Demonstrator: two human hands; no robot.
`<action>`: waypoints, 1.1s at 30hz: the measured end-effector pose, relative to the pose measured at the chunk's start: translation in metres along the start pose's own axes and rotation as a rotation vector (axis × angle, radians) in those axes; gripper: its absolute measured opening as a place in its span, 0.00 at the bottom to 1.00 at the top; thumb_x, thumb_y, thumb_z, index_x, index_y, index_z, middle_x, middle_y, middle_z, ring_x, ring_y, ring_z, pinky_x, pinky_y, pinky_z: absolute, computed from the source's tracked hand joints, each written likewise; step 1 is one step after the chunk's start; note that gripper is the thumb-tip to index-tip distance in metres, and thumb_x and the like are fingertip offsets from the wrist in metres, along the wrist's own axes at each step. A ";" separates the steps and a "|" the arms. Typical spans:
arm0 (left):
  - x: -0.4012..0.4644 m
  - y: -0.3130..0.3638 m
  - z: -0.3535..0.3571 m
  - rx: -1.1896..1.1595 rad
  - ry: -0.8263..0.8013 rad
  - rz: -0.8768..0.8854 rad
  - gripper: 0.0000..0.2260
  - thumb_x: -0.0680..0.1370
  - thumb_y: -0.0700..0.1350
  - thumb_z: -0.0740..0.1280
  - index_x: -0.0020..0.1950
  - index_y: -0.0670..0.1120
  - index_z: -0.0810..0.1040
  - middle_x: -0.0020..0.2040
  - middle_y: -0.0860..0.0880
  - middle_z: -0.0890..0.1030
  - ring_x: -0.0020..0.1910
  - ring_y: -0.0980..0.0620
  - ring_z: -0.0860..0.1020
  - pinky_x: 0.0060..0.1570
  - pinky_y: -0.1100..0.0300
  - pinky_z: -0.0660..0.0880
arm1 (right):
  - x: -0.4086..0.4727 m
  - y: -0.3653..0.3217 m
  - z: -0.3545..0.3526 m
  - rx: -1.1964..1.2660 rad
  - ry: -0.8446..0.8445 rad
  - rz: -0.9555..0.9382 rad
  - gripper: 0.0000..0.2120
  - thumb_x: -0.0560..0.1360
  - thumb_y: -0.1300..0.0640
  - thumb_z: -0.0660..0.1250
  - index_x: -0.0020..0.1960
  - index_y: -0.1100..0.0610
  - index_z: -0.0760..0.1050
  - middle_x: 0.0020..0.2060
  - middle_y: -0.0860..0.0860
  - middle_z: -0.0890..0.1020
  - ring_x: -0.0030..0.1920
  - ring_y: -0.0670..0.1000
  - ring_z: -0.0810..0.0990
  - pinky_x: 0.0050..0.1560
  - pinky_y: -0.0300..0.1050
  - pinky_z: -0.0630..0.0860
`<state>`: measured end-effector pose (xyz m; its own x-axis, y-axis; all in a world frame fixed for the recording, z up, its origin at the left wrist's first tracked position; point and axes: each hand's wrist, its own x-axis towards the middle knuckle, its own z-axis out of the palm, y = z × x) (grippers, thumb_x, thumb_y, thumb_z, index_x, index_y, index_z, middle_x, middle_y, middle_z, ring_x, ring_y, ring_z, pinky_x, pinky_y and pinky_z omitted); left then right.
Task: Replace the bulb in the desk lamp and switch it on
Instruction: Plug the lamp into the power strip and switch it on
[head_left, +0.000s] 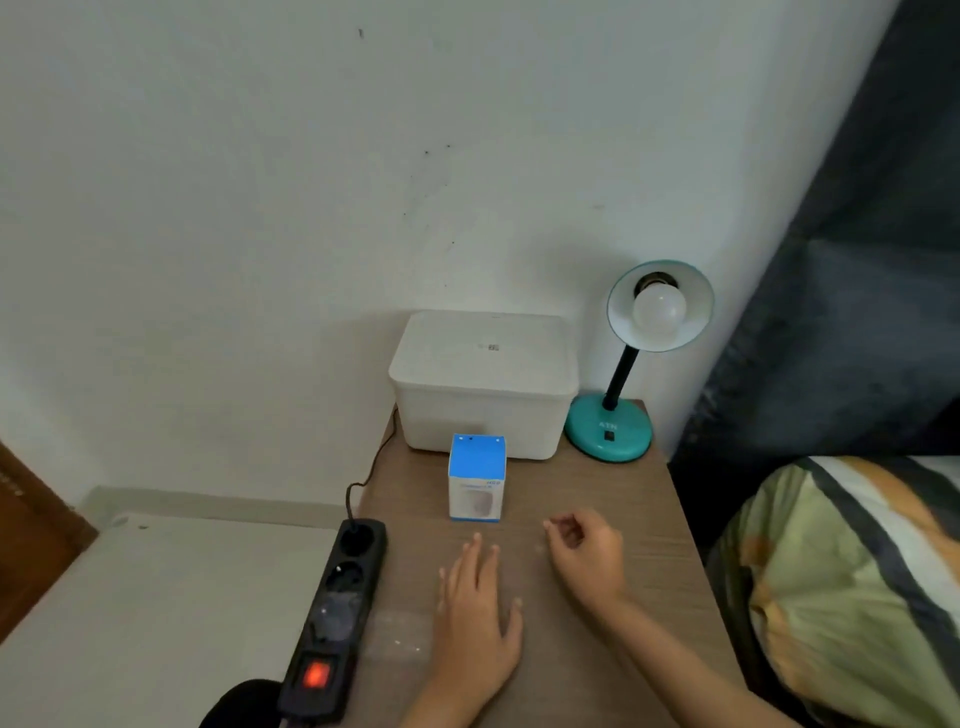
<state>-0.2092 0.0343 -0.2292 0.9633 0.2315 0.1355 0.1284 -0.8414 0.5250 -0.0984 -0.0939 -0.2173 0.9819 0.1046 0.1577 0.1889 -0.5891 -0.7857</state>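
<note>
Desk lamp (631, 364) at far right corner of table (597, 649), old bulb (660, 309) still socketed, facing forward. Right hand (587, 556) nearer, loosely curled, empty. Left hand (478, 613) flat on table, empty. Bulb box (476, 478) dead ahead.

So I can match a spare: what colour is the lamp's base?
Teal, like the shade's outside; the lamp base shows clearly in the head view.

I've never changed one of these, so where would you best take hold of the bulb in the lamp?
Probably by the round white globe of the bulb, coming from the front, where the shade opens towards the person. The shade rings its sides and the neck sits deep in the socket, so only the globe is free for a grip.
</note>
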 end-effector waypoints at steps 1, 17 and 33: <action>0.008 0.011 0.007 -0.041 -0.034 0.027 0.27 0.72 0.55 0.59 0.70 0.47 0.66 0.73 0.47 0.64 0.73 0.48 0.62 0.70 0.52 0.52 | 0.010 0.008 -0.010 -0.015 0.031 0.009 0.05 0.70 0.58 0.71 0.39 0.52 0.76 0.34 0.46 0.78 0.34 0.43 0.76 0.37 0.33 0.74; 0.126 0.045 0.068 0.106 -0.270 0.248 0.28 0.75 0.62 0.55 0.72 0.53 0.59 0.77 0.53 0.53 0.76 0.52 0.51 0.73 0.46 0.47 | 0.141 0.070 -0.031 -0.209 0.096 -0.043 0.17 0.74 0.57 0.67 0.62 0.60 0.73 0.58 0.57 0.77 0.62 0.56 0.71 0.66 0.47 0.65; 0.129 0.046 0.075 0.138 -0.192 0.202 0.28 0.71 0.63 0.56 0.68 0.53 0.66 0.74 0.53 0.62 0.71 0.50 0.61 0.72 0.49 0.55 | 0.138 0.085 -0.021 -0.260 0.139 -0.155 0.17 0.75 0.60 0.63 0.64 0.60 0.71 0.56 0.57 0.77 0.58 0.58 0.71 0.58 0.50 0.71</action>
<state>-0.0616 -0.0112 -0.2509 0.9978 -0.0327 0.0578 -0.0524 -0.9222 0.3830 0.0528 -0.1462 -0.2496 0.9275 0.1095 0.3574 0.3093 -0.7615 -0.5696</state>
